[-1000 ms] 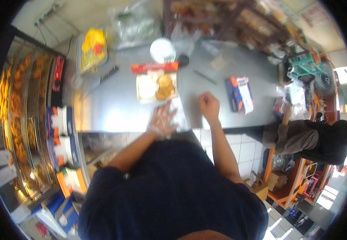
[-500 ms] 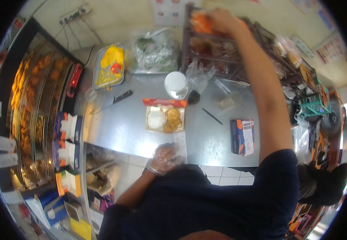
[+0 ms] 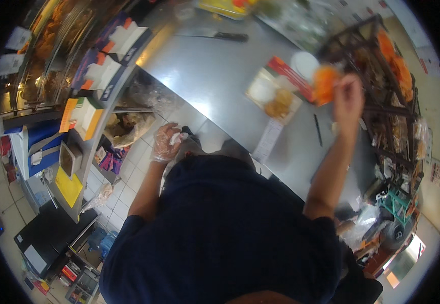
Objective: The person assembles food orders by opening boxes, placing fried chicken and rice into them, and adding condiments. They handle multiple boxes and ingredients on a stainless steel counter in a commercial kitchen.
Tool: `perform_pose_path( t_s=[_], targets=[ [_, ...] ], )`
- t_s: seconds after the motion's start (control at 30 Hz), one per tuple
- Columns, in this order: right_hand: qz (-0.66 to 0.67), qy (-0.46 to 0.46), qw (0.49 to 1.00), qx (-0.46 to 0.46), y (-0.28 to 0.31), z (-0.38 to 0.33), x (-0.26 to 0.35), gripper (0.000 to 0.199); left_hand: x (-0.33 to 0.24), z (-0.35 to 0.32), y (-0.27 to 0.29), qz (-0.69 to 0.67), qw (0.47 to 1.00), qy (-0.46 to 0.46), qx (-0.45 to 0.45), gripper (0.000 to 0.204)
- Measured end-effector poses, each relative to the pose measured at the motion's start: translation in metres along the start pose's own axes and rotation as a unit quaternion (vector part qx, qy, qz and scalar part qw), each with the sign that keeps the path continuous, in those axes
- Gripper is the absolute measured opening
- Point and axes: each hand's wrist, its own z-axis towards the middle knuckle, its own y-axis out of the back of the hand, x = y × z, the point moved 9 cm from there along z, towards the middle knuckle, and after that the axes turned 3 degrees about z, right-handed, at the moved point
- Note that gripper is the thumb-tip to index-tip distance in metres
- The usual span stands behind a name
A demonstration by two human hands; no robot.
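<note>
My right hand (image 3: pixel 349 99) is raised over the steel table (image 3: pixel 194 71), its fingers closed on a blurred orange packet (image 3: pixel 325 86). Below and left of that packet sits an open food box (image 3: pixel 292 112) with a red lid flap (image 3: pixel 292 77). Inside lie a white mound (image 3: pixel 262 91), which looks like rice, and brown fried pieces (image 3: pixel 279 105). A white round tub (image 3: pixel 305 65) stands behind the flap. My left hand (image 3: pixel 165 144), in a clear plastic glove, hangs off the table's near edge, closed around a crumpled white thing (image 3: pixel 179 138). A paper slip (image 3: pixel 268 141) touches the box.
A knife (image 3: pixel 231 36) lies toward the back of the table. The dark rack (image 3: pixel 367 30) at right bears orange packets (image 3: pixel 395 61). A thin black stick (image 3: pixel 318 130) is on the tabletop. Folded cartons (image 3: pixel 109 72) line the left shelf beside the glass food warmer (image 3: pixel 50 55).
My right hand has come back from the rack with the orange packet, to beside the box. My left hand has swung left, away from the table edge. The view has turned.
</note>
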Motion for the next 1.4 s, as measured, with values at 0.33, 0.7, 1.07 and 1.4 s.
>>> perform_pose_path(
  t_s=[0.33,0.7,1.07,1.4],
  targets=[
    [-0.366,-0.027,0.888,-0.277,-0.167,-0.116,0.03,0.033,0.139,-0.05,0.102,-0.015,0.992,0.069,-0.107,0.011],
    [0.022,0.068,0.996,0.058,-0.434,0.08,0.054,0.02,0.212,-0.002,0.194,-0.101,0.916,0.252,-0.296,0.023],
    [0.232,0.245,0.902,0.27,-0.611,0.078,0.197,0.009,0.164,-0.168,0.486,-0.027,0.645,0.089,-0.759,0.083],
    [0.301,0.401,0.697,0.512,-0.763,-0.083,0.45,0.012,0.423,-0.144,0.714,0.332,0.74,0.472,-0.345,0.068]
  ],
)
